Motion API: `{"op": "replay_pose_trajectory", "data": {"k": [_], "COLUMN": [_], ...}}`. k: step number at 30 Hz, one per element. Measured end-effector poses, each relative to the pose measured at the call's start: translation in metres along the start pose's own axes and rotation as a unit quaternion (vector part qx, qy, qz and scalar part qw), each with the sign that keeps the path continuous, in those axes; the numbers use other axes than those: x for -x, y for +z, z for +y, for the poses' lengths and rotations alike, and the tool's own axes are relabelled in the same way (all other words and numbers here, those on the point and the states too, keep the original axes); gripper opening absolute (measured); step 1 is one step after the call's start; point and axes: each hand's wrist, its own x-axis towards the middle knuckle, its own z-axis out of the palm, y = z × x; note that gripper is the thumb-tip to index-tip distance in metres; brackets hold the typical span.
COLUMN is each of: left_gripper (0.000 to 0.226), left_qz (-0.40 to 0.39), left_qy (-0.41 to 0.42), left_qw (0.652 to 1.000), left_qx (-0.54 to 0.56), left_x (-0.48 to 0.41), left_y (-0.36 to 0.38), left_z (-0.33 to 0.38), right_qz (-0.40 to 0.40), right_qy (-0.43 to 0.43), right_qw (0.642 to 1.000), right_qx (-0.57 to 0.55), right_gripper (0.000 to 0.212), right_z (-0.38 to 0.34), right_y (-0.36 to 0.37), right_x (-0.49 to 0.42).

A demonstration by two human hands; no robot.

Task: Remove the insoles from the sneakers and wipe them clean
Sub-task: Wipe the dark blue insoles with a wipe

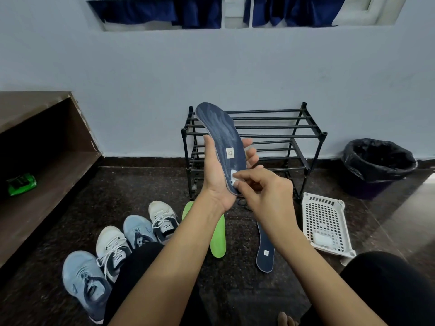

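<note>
Here, left hand (215, 182) gripping navy insole (223, 130), right hand (266, 191) pinching wipe (234, 176) against it, basket (327, 215) holding white wad (322, 238)

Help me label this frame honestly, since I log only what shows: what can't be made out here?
Head view:
Wipe: mostly covered by fingers of the right hand; only a white corner shows against the held insole.
Green insoles: crossed by the left forearm; one or two, unclear.
Green packet on the shelf: print too blurred to read.
White item in the basket: seen through mesh; unidentifiable.
</note>
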Motion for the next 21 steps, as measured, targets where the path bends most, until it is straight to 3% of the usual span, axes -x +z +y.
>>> {"op": "replay_pose_trajectory", "data": {"k": [4, 9, 16, 21], "left_gripper": [0.085, 0.084, 0.084, 0.082], "left_qz": [0.009, 0.016, 0.063, 0.037], "left_qy": [0.004, 0.002, 0.017, 0.036], "left_qw": [1.000, 0.999, 0.997, 0.996], "left_qx": [-0.004, 0.033, 0.033, 0.074], "left_x": [-0.002, 0.000, 0.001, 0.002], "left_y": [0.001, -0.003, 0.006, 0.005], "left_z": [-0.006, 0.003, -0.008, -0.002], "right_qz": [0.019, -0.096, 0.040, 0.069], "right_qy": [-0.034, 0.070, -0.019, -0.055], "right_qw": [0.998, 0.992, 0.998, 0.993], "right_qx": [0.042, -0.035, 0.040, 0.077], "right_gripper": [0.014, 0.009, 0.013, 0.008], "right_z": [-0.001, -0.011, -0.002, -0.003], "right_y": [0.006, -0.006, 0.013, 0.019], "right_x": [0.004, 0.000, -0.001, -0.002]}}
